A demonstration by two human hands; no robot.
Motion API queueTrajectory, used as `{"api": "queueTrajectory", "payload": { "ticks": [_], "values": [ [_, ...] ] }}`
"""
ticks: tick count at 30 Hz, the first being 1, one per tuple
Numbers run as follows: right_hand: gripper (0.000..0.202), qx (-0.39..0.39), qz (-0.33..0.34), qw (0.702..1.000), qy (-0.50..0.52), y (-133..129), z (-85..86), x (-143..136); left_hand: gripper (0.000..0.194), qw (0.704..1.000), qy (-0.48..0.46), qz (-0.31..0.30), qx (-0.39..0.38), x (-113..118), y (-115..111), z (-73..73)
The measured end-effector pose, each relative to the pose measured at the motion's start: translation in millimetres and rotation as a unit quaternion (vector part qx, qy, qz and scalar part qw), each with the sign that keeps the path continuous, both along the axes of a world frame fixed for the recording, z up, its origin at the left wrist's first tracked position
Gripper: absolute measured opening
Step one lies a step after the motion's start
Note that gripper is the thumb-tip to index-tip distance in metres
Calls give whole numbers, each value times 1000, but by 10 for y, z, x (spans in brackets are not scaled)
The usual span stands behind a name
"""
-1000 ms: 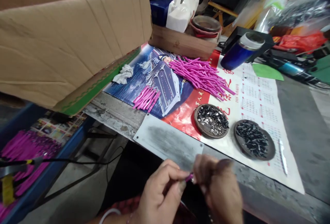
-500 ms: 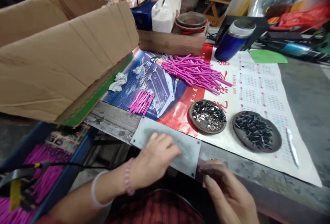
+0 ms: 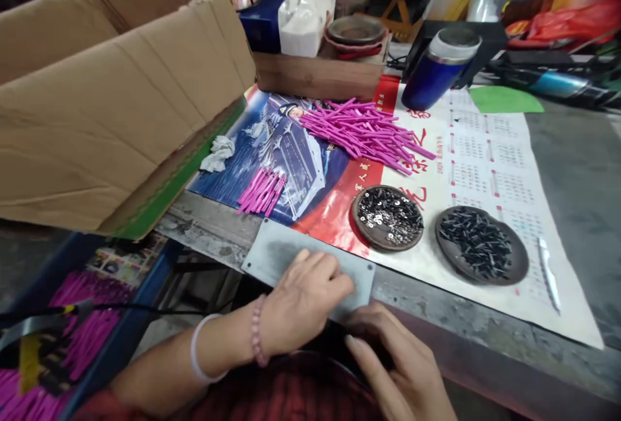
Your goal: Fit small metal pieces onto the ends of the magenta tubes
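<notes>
My left hand (image 3: 310, 298) rests on the grey metal plate (image 3: 276, 249) at the table's front edge, its fingers curled; what lies under them is hidden. Just right of it, my right hand (image 3: 400, 353) is at the plate's lower right corner, thumb and fingers bent toward each other, with no held object to be made out. Beyond the plate, a small bundle of pink sticks (image 3: 262, 191) and a larger pile of pink sticks (image 3: 363, 133) lie on a printed calendar sheet (image 3: 524, 227). A dish of small metal and black parts (image 3: 388, 217) sits near a dish of black pieces (image 3: 480, 244).
A big cardboard box (image 3: 121, 110) stands at the left, above a blue bin (image 3: 104, 343) with more pink sticks. A blue cup (image 3: 439, 68), a wooden box (image 3: 320, 76) and a green sheet (image 3: 507, 99) are at the back. A white pen (image 3: 549, 275) lies right.
My left hand has slid to the right over the plate. My right hand has moved left, closer to my left hand. The view has shifted slightly.
</notes>
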State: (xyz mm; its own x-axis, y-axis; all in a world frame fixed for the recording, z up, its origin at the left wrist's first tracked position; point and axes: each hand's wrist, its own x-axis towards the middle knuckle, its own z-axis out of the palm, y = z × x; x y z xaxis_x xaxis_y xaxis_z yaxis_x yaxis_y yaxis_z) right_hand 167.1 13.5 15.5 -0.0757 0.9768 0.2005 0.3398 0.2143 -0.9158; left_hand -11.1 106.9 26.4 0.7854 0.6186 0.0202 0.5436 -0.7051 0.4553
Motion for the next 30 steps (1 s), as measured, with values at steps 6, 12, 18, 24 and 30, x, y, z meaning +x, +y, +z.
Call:
{"api": "queueTrajectory", "payload": {
  "ticks": [6,12,18,24,30],
  "values": [
    [7,-9,-43,999,-13,-39,-51,-107,25,920,-270,159,-235,-27,-185,-21],
    [5,4,-77,997,-26,56,-3,-242,20,708,-372,289,-526,-90,-457,27],
    [11,14,-91,996,-6,157,11,-395,24,661,-445,290,-530,-8,-649,-71],
    [17,105,-132,983,-78,184,-83,-537,21,733,-470,321,-372,69,-825,-145],
    [34,140,-145,971,-125,223,-71,-521,19,737,-472,330,-355,121,-921,-192]
  ]
}}
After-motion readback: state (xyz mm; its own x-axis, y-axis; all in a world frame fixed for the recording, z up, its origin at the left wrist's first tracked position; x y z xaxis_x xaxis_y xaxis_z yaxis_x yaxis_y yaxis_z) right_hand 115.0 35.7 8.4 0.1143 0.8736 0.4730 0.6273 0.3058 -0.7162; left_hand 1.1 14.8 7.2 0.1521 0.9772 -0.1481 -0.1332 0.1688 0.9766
